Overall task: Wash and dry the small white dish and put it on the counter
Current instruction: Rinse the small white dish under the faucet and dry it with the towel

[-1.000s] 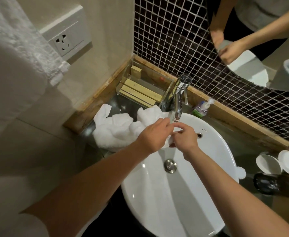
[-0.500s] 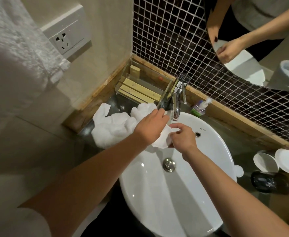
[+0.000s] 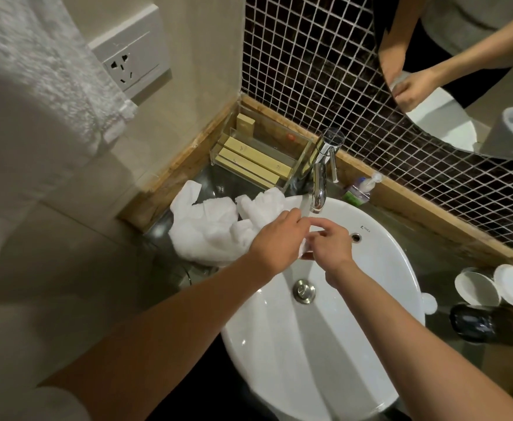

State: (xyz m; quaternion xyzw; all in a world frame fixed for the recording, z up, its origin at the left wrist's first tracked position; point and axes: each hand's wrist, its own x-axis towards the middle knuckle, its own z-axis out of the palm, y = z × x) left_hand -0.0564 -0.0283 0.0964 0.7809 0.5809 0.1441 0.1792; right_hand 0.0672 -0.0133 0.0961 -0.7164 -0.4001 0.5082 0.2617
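Both my hands meet over the back of the white sink basin (image 3: 325,344), just below the chrome faucet (image 3: 319,183). My left hand (image 3: 279,238) grips one end of the crumpled white towel (image 3: 209,232) and presses it against a small white dish (image 3: 304,253). Only a sliver of the dish shows between my palms. My right hand (image 3: 329,243) curls around the dish from the right side. The towel's remaining bulk lies on the counter left of the basin.
A clear tray of wooden boxes (image 3: 258,159) stands in the back corner, with a small pump bottle (image 3: 357,189) beside the faucet. Two round white dishes (image 3: 477,291) and a black object (image 3: 477,323) sit on the counter at right. A hanging towel (image 3: 36,71) fills the upper left.
My hands stay pressed together under the faucet. My left hand has drawn the towel end in tighter, so less white cloth shows between the hands.
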